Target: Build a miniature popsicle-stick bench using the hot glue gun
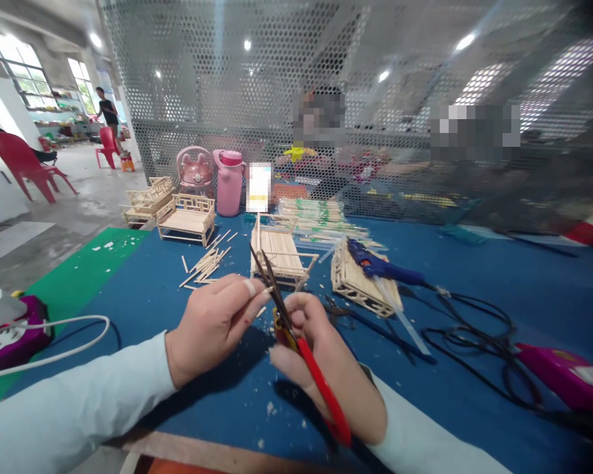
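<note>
Near the middle, my right hand (326, 362) is wrapped round red-handled pliers (321, 388), their long dark jaws pointing up and left. My left hand (222, 322) is pinched beside the jaws, with a small pale stick end (267, 290) showing at its fingertips. Just beyond the hands stands a small wooden bench model (281, 250) made of sticks. A pile of short sticks (208, 263) lies to its left. Right of the bench, a blue glue gun (383, 265) rests on another stick model (358, 283).
Dark-handled pliers (380, 329) lie right of my hands, near black cables (467, 329). Two more stick models (186, 220) stand back left, by a pink bottle (230, 184). Purple power strips (17, 332) sit at both sides. Bundled sticks (311, 214) lie before the mesh (257, 99); people show beyond.
</note>
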Demonstrator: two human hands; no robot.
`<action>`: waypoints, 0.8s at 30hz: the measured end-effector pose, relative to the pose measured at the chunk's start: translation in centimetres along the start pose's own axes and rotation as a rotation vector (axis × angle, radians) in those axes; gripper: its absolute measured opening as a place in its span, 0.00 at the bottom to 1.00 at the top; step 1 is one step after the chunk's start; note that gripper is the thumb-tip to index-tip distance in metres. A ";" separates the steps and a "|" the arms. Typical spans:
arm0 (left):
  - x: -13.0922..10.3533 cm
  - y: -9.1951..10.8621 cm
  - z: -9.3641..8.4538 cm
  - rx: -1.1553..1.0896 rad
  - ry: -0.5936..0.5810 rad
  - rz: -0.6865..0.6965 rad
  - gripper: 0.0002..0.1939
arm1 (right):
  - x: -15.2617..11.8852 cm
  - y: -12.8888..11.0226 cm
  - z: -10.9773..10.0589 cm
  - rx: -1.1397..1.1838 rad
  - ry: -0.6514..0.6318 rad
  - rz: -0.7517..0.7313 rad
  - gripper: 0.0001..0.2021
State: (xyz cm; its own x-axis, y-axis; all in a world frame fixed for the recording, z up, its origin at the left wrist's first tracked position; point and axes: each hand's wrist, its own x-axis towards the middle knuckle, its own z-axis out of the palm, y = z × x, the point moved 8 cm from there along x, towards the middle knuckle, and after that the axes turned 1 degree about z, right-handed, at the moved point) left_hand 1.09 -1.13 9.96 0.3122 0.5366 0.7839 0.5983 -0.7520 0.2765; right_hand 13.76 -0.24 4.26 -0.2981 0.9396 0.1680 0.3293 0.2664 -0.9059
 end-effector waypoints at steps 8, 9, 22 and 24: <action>-0.1 0.7 -0.1 0.057 0.001 0.160 0.09 | 0.4 -0.6 0.0 -0.319 -0.030 -0.097 0.16; -0.1 0.8 0.0 0.060 -0.007 0.175 0.09 | 0.3 -0.9 0.0 -0.324 -0.034 -0.118 0.16; -0.5 0.6 0.9 -0.022 -0.047 0.129 0.11 | 0.4 -0.4 -0.2 -0.303 -0.029 -0.122 0.21; -0.5 0.1 1.1 -0.044 -0.046 0.080 0.12 | 0.7 -0.7 -1.0 -0.253 0.024 -0.112 0.21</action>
State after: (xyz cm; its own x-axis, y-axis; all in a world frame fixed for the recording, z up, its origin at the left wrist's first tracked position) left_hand 1.77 -1.05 9.03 0.3922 0.4901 0.7784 0.5374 -0.8089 0.2386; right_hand 14.20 0.44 5.36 -0.3252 0.9052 0.2735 0.5099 0.4114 -0.7555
